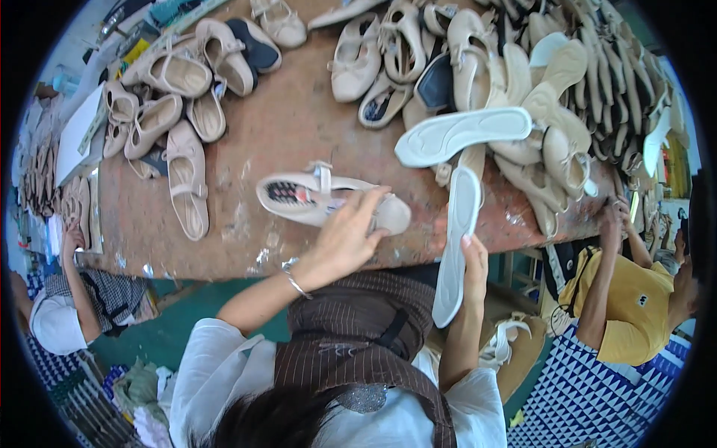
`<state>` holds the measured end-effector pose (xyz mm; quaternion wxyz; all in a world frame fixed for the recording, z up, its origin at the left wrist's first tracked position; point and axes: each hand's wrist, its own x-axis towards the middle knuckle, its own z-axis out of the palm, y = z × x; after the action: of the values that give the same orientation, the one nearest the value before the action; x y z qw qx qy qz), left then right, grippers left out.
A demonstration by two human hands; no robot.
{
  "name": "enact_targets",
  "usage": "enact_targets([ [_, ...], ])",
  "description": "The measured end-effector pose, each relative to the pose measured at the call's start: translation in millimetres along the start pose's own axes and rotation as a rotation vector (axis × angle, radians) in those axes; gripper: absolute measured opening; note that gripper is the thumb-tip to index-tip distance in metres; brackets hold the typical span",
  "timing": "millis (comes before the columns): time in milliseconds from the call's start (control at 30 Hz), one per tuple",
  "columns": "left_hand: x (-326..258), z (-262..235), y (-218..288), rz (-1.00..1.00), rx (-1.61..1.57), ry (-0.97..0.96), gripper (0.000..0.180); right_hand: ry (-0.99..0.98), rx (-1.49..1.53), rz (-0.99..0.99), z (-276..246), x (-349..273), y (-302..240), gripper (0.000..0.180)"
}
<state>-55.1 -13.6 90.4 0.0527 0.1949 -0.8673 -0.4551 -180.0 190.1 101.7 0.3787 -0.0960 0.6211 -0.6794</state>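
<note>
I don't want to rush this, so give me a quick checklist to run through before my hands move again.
1. Left hand steadying the shoe: ok, it grips the toe end.
2. Right hand on the insole: ok, held at its edge.
3. Shoe's opening facing up: ok, the patterned inside shows at the heel.
4. Strap out of the opening's way: not ok, it crosses over it.
5. Insole lined up with the shoe: not ok, it is apart, to the right, and points another way.
6. Insole and shoe matching in size: cannot tell.
</note>
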Motion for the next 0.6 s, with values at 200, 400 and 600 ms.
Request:
enact_targets([
  [200, -65.9, 6.5, -8.5, -0.004, 0.288, 0.418, 0.034, -0.016, -1.114, -0.526, 8.2, -4.9, -0.7, 0.046],
  [400, -73.2, -24.7, -76.7, -0.269, 0.540, 0.513, 0.022, -0.213, -1.386, -0.760, 32.1, 8.1, 28.5, 0.038],
  [600, -59.0, -26.2, -82.3, -0.193, 0.235, 0.432, 0.052, -0.320, -1.192, -0.805, 71.4, 33.5, 53.7, 0.034],
])
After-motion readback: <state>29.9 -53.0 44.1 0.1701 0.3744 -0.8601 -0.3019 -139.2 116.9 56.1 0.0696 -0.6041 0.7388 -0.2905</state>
